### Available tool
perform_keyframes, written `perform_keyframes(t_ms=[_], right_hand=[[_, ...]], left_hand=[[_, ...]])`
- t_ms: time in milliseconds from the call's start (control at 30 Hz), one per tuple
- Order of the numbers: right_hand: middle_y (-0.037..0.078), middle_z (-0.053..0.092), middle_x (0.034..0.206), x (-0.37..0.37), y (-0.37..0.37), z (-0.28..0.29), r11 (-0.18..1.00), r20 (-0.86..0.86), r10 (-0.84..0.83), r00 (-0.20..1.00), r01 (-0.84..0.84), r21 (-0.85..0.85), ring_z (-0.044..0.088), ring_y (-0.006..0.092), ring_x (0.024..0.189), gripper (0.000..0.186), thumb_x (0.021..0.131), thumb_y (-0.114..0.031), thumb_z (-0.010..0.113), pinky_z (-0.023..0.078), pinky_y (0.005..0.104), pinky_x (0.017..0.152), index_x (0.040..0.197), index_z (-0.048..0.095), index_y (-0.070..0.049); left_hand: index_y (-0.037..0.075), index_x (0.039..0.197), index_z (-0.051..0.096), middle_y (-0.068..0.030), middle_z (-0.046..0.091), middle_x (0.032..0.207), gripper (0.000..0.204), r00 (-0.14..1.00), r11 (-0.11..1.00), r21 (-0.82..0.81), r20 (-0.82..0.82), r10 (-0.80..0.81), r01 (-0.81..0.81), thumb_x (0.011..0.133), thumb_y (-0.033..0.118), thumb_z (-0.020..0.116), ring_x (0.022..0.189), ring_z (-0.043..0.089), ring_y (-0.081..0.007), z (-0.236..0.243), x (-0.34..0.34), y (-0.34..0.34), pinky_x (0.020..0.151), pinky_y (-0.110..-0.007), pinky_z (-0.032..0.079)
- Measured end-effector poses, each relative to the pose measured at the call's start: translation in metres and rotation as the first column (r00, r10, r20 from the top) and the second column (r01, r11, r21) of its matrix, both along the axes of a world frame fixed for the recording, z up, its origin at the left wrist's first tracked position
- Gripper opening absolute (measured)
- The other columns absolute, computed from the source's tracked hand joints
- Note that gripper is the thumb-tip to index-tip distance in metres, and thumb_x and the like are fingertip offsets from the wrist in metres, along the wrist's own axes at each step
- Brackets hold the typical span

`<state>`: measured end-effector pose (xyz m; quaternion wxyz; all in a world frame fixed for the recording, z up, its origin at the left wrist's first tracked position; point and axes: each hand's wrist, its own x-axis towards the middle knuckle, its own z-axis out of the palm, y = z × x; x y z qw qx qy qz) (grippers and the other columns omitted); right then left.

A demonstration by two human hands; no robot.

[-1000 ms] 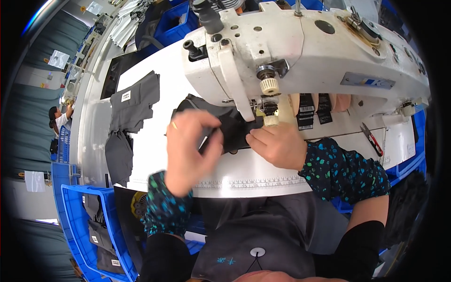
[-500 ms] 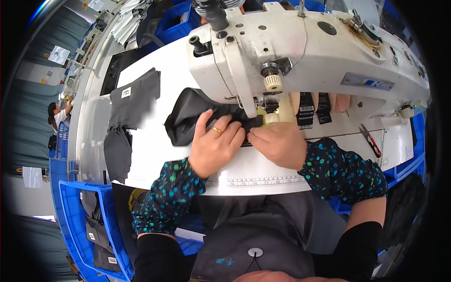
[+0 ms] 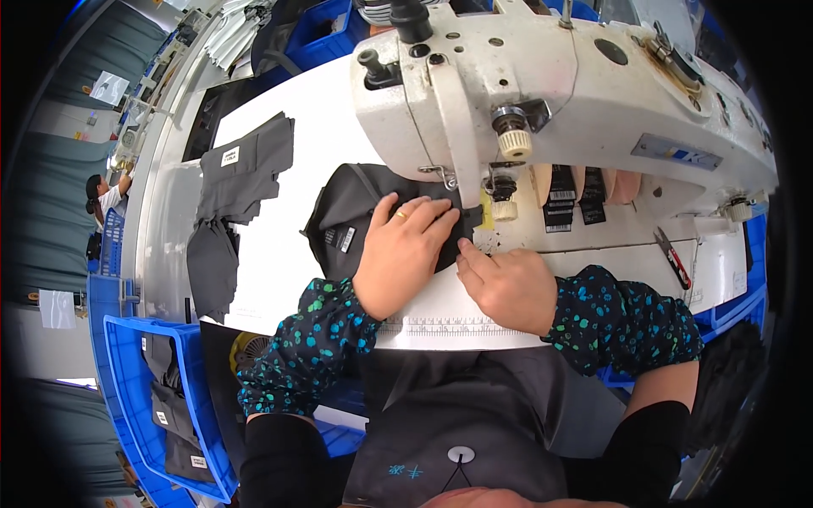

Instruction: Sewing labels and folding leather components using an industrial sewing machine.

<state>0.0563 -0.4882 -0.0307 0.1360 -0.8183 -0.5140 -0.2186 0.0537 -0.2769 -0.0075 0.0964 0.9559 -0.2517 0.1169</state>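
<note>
A dark grey fabric piece (image 3: 339,203) lies on the white table under the front of the sewing machine (image 3: 474,85). A small white label with dark print (image 3: 346,240) shows on its upper side. My left hand (image 3: 405,250), a ring on one finger, rests flat on the fabric with its fingers stretched toward the needle area. At the fabric's right edge is my right hand (image 3: 512,288), fingers curled and the tips together at the cloth; the thumb is partly hidden. The fabric's far right end reaches close to the presser foot, which is mostly hidden by the machine.
Stacked grey fabric pieces (image 3: 246,169) lie to the left. Dark printed labels (image 3: 561,199) sit beneath the machine arm, and red-handled thread snips (image 3: 673,258) lie at right. A ruler strip (image 3: 449,328) runs along the front edge. A blue crate (image 3: 114,372) holds more pieces at lower left.
The fabric has been spread flatter, and its label now shows. My left hand has shifted slightly right and flattened; my right hand has moved a little down and right.
</note>
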Motion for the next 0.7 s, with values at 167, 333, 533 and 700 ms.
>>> perform_keyframes(t_ms=[167,333,533,700], right_hand=[[0.02,0.074,0.11,-0.001,-0.002,-0.001,1.0,0.006,-0.01,1.0,0.01,-0.018,0.065,0.015,0.058,0.021,0.081,-0.013,0.068,0.05,0.0293,0.052,0.097,0.074,0.0],[0.024,0.073,0.105,0.006,-0.001,0.0,1.0,0.028,0.02,0.999,-0.02,-0.002,0.065,0.0147,0.054,0.023,0.081,-0.012,0.067,0.051,0.0288,0.049,0.096,0.074,0.005],[0.019,0.073,0.098,0.021,0.002,-0.002,0.999,0.058,-0.045,0.997,0.043,0.032,0.065,0.015,0.056,0.02,0.081,-0.012,0.066,0.05,0.0299,0.048,0.093,0.073,0.003],[0.006,0.063,0.073,0.03,0.006,-0.003,0.995,-0.026,-0.087,0.996,0.088,0.04,0.066,0.0162,0.057,0.018,0.083,-0.011,0.064,0.05,0.032,0.048,0.094,0.07,0.001]], left_hand=[[0.01,0.125,0.069,-0.0025,0.066,0.131,0.049,0.99,0.996,0.066,0.125,-0.063,0.055,0.076,0.006,0.069,0.122,0.062,-0.0231,-0.008,-0.008,0.002,0.107,-0.046,0.041],[0.01,0.123,0.07,-0.0028,0.067,0.13,0.047,0.987,0.995,0.082,0.144,-0.076,0.065,0.076,0.005,0.068,0.122,0.062,-0.023,-0.009,0.0,0.003,0.103,-0.045,0.042],[0.01,0.119,0.072,-0.0039,0.07,0.12,0.044,0.983,0.996,0.034,0.159,-0.093,0.088,0.076,0.001,0.067,0.115,0.065,-0.0249,-0.008,0.024,0.007,0.098,-0.045,0.043],[0.013,0.107,0.074,0.0,0.071,0.104,0.031,0.992,0.999,0.014,0.121,-0.036,0.034,0.077,0.007,0.067,0.097,0.067,-0.0202,-0.02,0.043,0.016,0.096,-0.046,0.043]])
